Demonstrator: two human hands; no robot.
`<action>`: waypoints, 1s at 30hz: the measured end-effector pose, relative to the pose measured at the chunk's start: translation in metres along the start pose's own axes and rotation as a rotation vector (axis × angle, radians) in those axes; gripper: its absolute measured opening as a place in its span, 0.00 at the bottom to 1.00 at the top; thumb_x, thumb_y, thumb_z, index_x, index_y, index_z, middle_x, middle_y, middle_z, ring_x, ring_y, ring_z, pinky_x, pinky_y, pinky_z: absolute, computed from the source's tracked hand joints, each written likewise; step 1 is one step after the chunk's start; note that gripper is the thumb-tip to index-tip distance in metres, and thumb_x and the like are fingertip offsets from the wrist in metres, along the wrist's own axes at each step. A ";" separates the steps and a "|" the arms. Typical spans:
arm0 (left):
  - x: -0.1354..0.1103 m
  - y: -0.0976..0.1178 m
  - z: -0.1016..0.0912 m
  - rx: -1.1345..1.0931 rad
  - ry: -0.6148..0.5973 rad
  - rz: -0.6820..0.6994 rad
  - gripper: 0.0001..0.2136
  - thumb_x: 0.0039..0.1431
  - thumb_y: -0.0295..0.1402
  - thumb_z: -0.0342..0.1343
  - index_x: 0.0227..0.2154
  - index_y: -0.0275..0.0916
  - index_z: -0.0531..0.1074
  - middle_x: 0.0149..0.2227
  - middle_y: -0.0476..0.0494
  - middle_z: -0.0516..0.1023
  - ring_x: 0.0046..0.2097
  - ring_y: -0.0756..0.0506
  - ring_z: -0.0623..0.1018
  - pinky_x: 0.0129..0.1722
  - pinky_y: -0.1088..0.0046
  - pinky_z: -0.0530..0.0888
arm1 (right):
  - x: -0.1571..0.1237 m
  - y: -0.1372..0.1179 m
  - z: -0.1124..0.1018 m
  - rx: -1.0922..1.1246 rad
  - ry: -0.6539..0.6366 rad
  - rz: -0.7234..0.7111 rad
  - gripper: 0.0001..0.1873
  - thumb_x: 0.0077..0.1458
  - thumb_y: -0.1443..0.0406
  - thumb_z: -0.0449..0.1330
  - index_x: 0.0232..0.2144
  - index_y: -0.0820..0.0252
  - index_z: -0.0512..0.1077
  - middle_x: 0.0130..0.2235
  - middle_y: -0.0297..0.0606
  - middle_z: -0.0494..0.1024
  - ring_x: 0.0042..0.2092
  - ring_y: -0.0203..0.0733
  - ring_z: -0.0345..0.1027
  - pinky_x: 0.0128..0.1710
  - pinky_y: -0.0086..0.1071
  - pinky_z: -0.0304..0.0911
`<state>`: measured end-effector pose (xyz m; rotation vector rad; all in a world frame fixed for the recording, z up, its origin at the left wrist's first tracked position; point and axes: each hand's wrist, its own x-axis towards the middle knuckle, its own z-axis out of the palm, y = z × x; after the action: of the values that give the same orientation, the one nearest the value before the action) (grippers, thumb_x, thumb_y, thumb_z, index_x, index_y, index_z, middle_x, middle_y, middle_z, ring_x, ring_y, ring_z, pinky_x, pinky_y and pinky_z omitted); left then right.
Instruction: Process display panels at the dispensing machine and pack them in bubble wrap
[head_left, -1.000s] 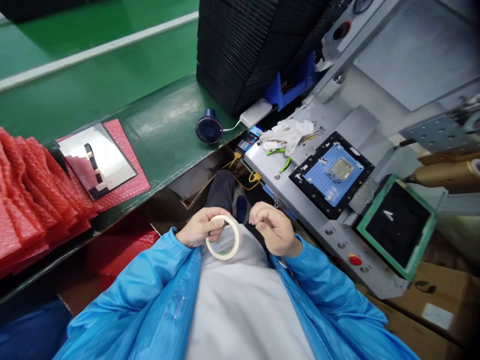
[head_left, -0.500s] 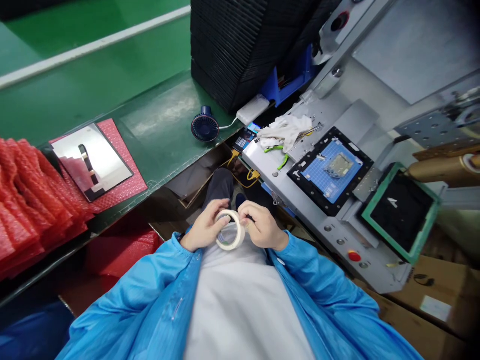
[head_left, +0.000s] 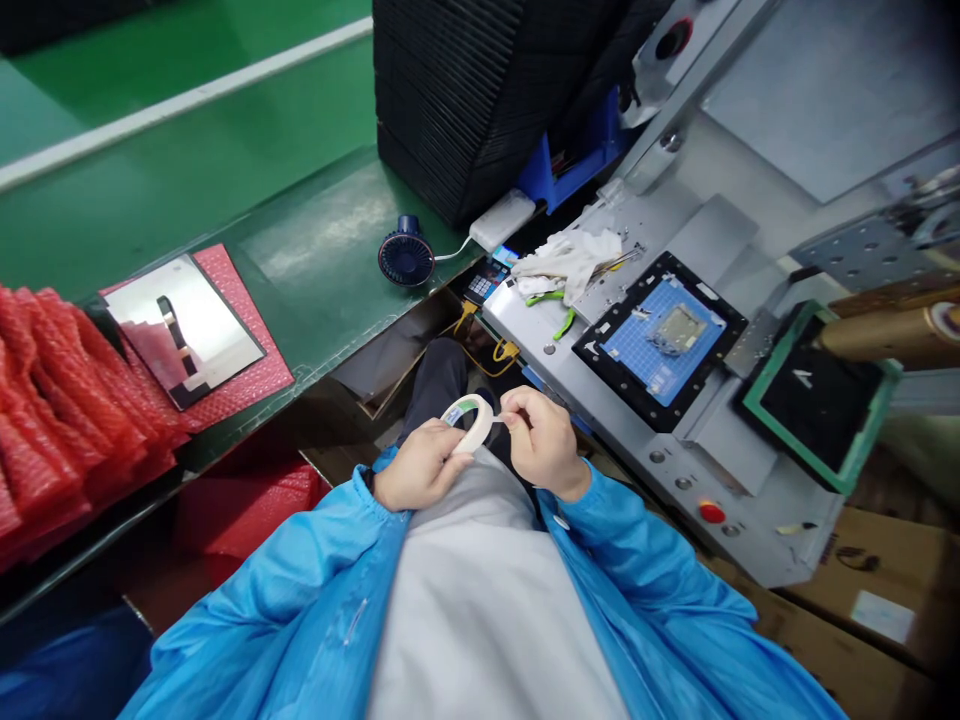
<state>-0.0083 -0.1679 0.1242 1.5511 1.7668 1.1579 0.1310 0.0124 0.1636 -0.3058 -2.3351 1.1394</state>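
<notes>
My left hand (head_left: 418,466) is closed round a roll of white tape (head_left: 471,420), held in front of my stomach above my lap. My right hand (head_left: 544,440) is right beside it, its fingertips pinched on the tape's free end at the roll's right edge. Both arms wear blue sleeves. To the right lies a metal fixture table (head_left: 675,470) bearing a black frame with a blue panel (head_left: 661,335).
A green bench (head_left: 322,250) on the left carries a shiny screen panel (head_left: 184,325) on red bubble wrap, a stack of red bubble bags (head_left: 52,400), a small blue fan (head_left: 406,257) and stacked black trays (head_left: 465,90). A green-framed black panel (head_left: 814,395) and white cloth (head_left: 570,260) lie at right.
My hands came together. The right hand moved left onto the roll and now pinches the tape end, and the roll has tilted and risen slightly.
</notes>
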 end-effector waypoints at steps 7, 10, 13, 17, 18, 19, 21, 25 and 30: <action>0.001 0.002 -0.010 -0.129 0.071 -0.263 0.20 0.72 0.42 0.55 0.60 0.36 0.70 0.27 0.53 0.75 0.25 0.50 0.70 0.29 0.74 0.65 | 0.008 -0.012 -0.006 0.128 0.021 0.256 0.05 0.68 0.65 0.58 0.37 0.57 0.71 0.36 0.38 0.79 0.35 0.40 0.73 0.36 0.34 0.70; -0.002 -0.005 -0.009 -0.193 0.076 -0.329 0.21 0.73 0.44 0.56 0.61 0.38 0.72 0.32 0.48 0.80 0.29 0.49 0.75 0.31 0.74 0.68 | 0.010 0.018 0.002 0.318 -0.020 0.441 0.07 0.66 0.60 0.63 0.39 0.57 0.72 0.32 0.35 0.77 0.30 0.38 0.71 0.29 0.32 0.68; -0.010 -0.012 -0.004 -0.264 0.096 -0.392 0.20 0.74 0.45 0.55 0.58 0.38 0.76 0.34 0.44 0.82 0.30 0.48 0.76 0.32 0.74 0.71 | 0.008 0.051 0.008 0.456 -0.143 0.478 0.13 0.63 0.56 0.68 0.41 0.57 0.72 0.30 0.33 0.76 0.28 0.39 0.71 0.27 0.32 0.69; -0.012 -0.019 -0.002 -0.308 0.109 -0.439 0.23 0.69 0.45 0.61 0.59 0.35 0.77 0.35 0.42 0.84 0.30 0.47 0.78 0.31 0.73 0.73 | 0.009 0.077 0.016 0.386 -0.243 0.444 0.16 0.61 0.54 0.70 0.43 0.57 0.74 0.31 0.36 0.78 0.31 0.42 0.75 0.33 0.36 0.74; -0.011 -0.020 -0.003 -0.322 0.086 -0.452 0.24 0.67 0.44 0.63 0.59 0.35 0.77 0.34 0.42 0.84 0.30 0.46 0.78 0.31 0.73 0.74 | 0.012 0.079 0.018 0.340 -0.265 0.437 0.15 0.61 0.54 0.69 0.43 0.56 0.74 0.32 0.37 0.79 0.32 0.43 0.75 0.35 0.38 0.75; -0.010 -0.021 -0.004 -0.335 0.059 -0.465 0.25 0.65 0.44 0.65 0.59 0.34 0.77 0.33 0.42 0.84 0.30 0.46 0.79 0.31 0.73 0.75 | 0.015 0.080 0.020 0.286 -0.289 0.421 0.14 0.62 0.54 0.68 0.43 0.56 0.74 0.33 0.37 0.79 0.33 0.44 0.76 0.37 0.39 0.76; -0.010 -0.022 -0.005 -0.349 0.013 -0.496 0.24 0.64 0.41 0.65 0.58 0.33 0.78 0.30 0.43 0.83 0.29 0.46 0.80 0.31 0.74 0.75 | 0.022 0.076 0.023 0.182 -0.357 0.336 0.12 0.63 0.55 0.66 0.43 0.56 0.75 0.35 0.38 0.81 0.35 0.46 0.78 0.39 0.40 0.76; -0.017 -0.025 0.000 -0.349 0.003 -0.547 0.17 0.63 0.33 0.61 0.53 0.35 0.78 0.29 0.45 0.83 0.29 0.48 0.81 0.30 0.77 0.75 | 0.035 0.061 0.031 0.015 -0.429 0.112 0.10 0.63 0.60 0.59 0.40 0.56 0.78 0.35 0.40 0.82 0.36 0.47 0.78 0.39 0.41 0.74; -0.021 -0.030 -0.002 -0.443 0.097 -0.671 0.13 0.58 0.30 0.60 0.46 0.36 0.75 0.30 0.47 0.82 0.28 0.49 0.80 0.27 0.79 0.74 | 0.045 0.039 0.036 0.001 -0.452 0.082 0.09 0.61 0.62 0.57 0.33 0.56 0.78 0.32 0.40 0.81 0.34 0.46 0.77 0.38 0.39 0.72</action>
<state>-0.0211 -0.1877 0.0962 0.5817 1.7303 1.1665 0.0727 0.0309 0.1302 -0.1551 -2.7305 1.3644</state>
